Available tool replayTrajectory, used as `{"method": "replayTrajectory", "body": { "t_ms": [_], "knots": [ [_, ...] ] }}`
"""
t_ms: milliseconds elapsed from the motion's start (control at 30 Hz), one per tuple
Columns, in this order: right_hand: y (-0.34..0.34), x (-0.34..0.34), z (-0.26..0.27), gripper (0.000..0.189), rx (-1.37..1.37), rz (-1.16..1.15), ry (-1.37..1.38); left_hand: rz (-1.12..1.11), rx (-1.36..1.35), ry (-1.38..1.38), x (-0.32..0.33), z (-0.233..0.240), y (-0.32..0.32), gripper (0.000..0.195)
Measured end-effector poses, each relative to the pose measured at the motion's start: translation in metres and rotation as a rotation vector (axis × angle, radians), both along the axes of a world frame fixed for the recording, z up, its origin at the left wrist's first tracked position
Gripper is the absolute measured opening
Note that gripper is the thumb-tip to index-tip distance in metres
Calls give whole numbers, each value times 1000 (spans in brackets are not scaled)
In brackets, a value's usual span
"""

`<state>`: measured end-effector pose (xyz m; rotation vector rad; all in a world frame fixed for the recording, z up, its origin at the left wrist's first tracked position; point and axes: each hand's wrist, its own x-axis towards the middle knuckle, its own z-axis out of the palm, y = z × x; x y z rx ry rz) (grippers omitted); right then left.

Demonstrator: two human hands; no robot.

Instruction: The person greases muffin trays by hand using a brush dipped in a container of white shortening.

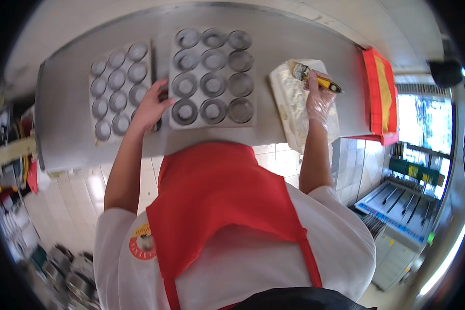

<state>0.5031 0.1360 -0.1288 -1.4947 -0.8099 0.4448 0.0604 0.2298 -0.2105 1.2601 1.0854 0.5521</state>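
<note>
In my right hand point(318, 95), covered by a clear plastic glove, is a flat pastry brush point(303, 72) with a yellow and black handle. Its bristles are over the upper end of a white tub point(324, 66) that holds a pale, creamy substance point(292, 91). My bare left hand point(154, 104) has its fingers apart at the left edge of a metal muffin tray point(213, 69) with several round cups. Whether the fingertips touch that tray's rim cannot be told. Left of this hand lies a second muffin tray point(107, 91), set at a slant and partly hidden by the forearm.
Both trays and the tub stand on a stainless steel table point(265, 131). At its right end is a red container point(376, 93) with something yellow. A metal-topped appliance point(401, 209) with utensils stands lower right. Metal pots point(77, 283) are at the lower left.
</note>
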Motion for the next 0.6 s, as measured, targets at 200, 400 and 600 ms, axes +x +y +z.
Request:
{"method": "replayTrajectory", "body": {
  "t_ms": [200, 400, 600],
  "knots": [
    [-10, -171, 3, 9, -364, 957, -417, -21, 38, 42, -1, -6, 7, 64],
    [15, -191, 13, 17, -580, 955, -648, 2, 98, 104, -3, -11, 4, 64],
    [19, -181, 3, 25, -699, 882, -613, 6, 163, 85, -5, -24, 4, 65]
  ]
}}
